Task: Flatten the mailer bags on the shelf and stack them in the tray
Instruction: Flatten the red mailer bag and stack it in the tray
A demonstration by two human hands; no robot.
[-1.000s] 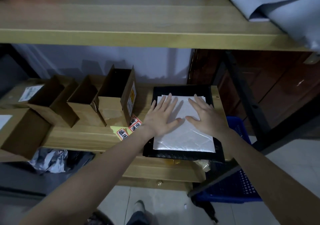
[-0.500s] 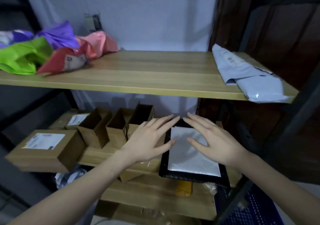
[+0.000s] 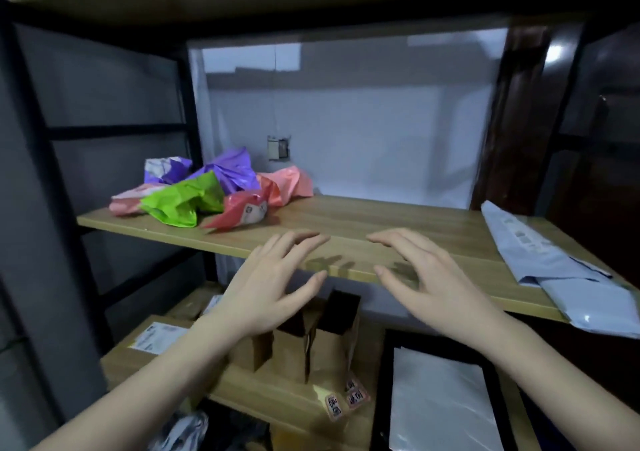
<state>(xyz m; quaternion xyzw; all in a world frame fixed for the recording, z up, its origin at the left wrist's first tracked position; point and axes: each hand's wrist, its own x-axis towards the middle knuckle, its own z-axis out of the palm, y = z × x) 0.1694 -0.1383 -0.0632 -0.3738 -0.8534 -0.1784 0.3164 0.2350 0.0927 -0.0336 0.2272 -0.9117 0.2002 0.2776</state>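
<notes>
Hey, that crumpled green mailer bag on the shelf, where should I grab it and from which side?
Probably take the green mailer bag by its front crumpled edge, coming from the front with the left hand. That edge juts toward the shelf lip with nothing over it, while purple and red bags crowd its back and right.

Both hands, left (image 3: 273,291) and right (image 3: 433,286), hover empty, fingers spread.
</notes>
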